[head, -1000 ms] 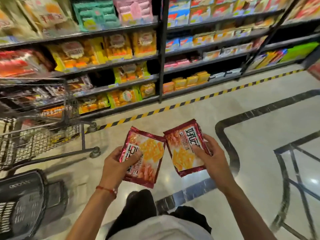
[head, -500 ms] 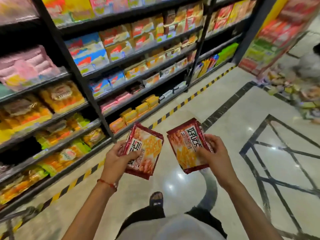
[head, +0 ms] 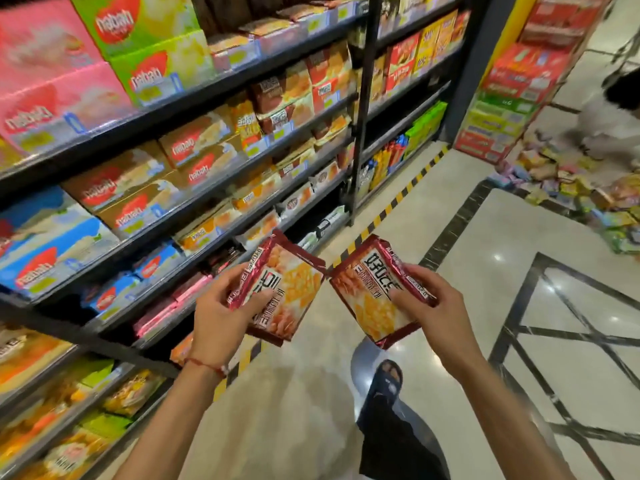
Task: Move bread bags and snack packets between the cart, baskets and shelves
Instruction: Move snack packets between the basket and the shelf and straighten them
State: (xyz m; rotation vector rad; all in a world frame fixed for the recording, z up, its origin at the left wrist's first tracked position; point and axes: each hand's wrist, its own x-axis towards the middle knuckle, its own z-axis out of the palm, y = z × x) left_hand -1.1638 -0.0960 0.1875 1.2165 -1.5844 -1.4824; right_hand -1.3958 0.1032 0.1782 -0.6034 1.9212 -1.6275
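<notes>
The left hand (head: 221, 306) holds the left packet (head: 287, 289) by its side. The thumb is on the front and the other fingers (head: 235, 271) curl round the back. The right hand (head: 433, 306) holds the right packet (head: 370, 296) the same way. Both packets are red and up in the air in front of the person. They are over the floor (head: 485, 271), near the shelves (head: 207, 88) on the left. Their top corners are very close, but I cannot tell if they touch.

The packets look light, so one hand each is enough. The wrap is thin and shiny, so it may be slippery and will crinkle. The packets are soft and will bend if held by one end. The snacks inside look like crackers, and a hard squeeze could break them.

So hold them gently. The best place to hold is the flat edge or the side, with the thumb in front and fingers behind, as now. The shelves look full, so a packet should go in softly and not be pushed hard against the others.
</notes>
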